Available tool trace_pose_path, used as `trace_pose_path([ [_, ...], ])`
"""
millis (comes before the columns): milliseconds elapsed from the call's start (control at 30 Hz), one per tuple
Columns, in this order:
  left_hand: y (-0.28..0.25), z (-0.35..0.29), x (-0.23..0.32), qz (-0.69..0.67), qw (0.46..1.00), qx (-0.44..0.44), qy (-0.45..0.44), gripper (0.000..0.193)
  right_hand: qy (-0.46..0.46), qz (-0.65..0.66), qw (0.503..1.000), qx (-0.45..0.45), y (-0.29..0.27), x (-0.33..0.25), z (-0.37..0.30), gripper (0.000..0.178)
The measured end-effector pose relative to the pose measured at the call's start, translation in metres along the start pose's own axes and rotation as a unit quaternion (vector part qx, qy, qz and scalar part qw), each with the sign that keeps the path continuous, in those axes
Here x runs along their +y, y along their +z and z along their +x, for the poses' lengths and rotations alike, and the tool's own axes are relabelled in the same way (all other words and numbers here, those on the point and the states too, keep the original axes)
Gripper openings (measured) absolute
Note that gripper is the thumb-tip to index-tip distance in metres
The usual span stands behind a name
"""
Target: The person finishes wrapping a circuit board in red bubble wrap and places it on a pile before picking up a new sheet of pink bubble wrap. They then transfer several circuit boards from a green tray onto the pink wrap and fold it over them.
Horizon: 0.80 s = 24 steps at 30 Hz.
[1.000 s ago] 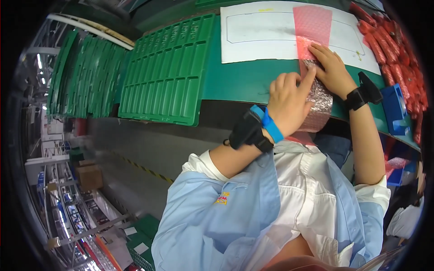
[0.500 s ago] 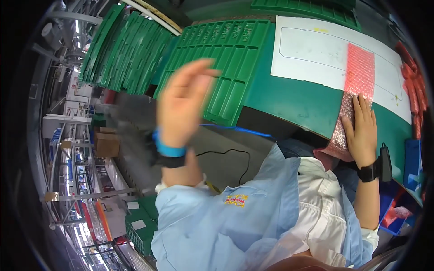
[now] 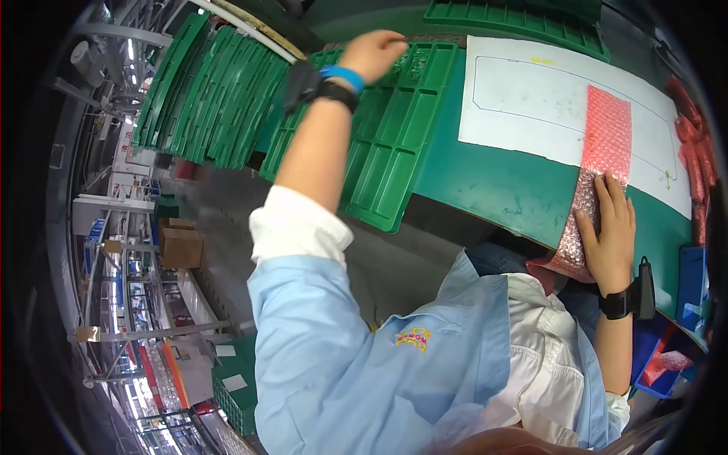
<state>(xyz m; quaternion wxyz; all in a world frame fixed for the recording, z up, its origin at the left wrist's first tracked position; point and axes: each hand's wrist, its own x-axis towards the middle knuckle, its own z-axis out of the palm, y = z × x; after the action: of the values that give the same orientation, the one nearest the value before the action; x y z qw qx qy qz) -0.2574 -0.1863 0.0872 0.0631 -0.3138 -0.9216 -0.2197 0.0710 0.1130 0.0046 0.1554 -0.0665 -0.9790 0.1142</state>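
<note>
Surface: green workbench [image 3: 500,189], white paper template [image 3: 531,106] beyond your right fingers.
Right hand [image 3: 610,235]: fingers spread flat on pink bubble-wrap bag [image 3: 599,167].
Left hand [image 3: 371,53]: fingers curled over compartmented green tray [image 3: 394,144]; grip cannot be told.
Room: stacked green trays [image 3: 205,91] left.

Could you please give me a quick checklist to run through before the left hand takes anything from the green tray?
1. Left hand over the far end of the green tray: ok.
2. Left grip closed on a part: cannot tell, fingers curled and blurred.
3. Right hand lying flat on the pink bubble wrap: ok.
4. Bubble wrap lying fully on the bench: not ok, its near end hangs over the edge.
5. White sheet flat under the wrap: ok.
</note>
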Motion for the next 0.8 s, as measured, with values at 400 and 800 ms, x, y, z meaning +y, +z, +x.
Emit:
trace_pose_path([
  [400, 0.105, 0.016, -0.016, 0.110, 0.963, 0.240, -0.056, 0.036, -0.002, 0.028, 1.000, 0.003, -0.005, 0.004, 0.003, 0.051],
  [800, 0.059, 0.033, -0.053, 0.100, 0.995, 0.016, -0.021, 0.032, -0.007, 0.040, 0.999, 0.009, -0.007, 0.001, 0.003, 0.051],
])
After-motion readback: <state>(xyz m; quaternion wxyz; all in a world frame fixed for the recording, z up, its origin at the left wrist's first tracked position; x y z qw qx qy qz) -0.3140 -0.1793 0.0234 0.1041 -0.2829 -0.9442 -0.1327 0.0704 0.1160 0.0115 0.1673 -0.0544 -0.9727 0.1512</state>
